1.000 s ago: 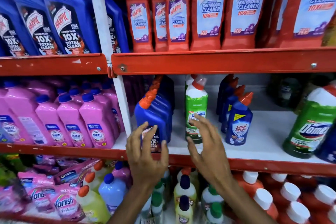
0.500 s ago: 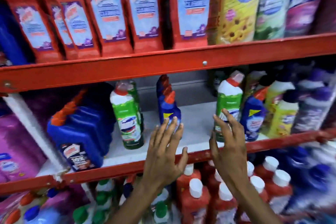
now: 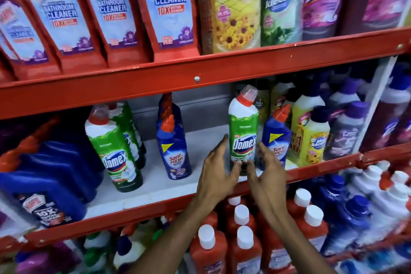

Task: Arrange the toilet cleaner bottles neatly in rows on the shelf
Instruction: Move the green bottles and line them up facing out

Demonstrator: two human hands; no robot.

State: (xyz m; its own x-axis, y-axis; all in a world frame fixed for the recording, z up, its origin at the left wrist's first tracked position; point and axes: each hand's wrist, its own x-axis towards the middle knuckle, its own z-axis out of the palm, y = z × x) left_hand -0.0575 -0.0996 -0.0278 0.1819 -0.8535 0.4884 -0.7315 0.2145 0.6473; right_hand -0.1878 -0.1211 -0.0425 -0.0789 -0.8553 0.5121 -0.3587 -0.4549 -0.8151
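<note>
A green Domex bottle (image 3: 243, 131) stands upright on the white middle shelf (image 3: 155, 181). My left hand (image 3: 216, 173) and my right hand (image 3: 265, 171) flank its base with fingers spread, the fingertips at or just short of it. A blue Sani Fresh bottle (image 3: 275, 140) stands right beside it. Farther left stand another blue Sani Fresh bottle (image 3: 174, 151), a second green Domex bottle (image 3: 115, 153) and large blue Harpic jugs (image 3: 49, 182).
Yellow Max Kleen bottles (image 3: 311, 135) and purple bottles (image 3: 349, 129) crowd the shelf's right end. Red Harpic bathroom cleaner bottles (image 3: 169, 6) fill the shelf above. Red white-capped bottles (image 3: 242, 244) stand below. The red shelf lip (image 3: 138, 213) runs in front.
The view has swung right. Both hands moved right along the shelf and closed in on either side of the green Domex bottle.
</note>
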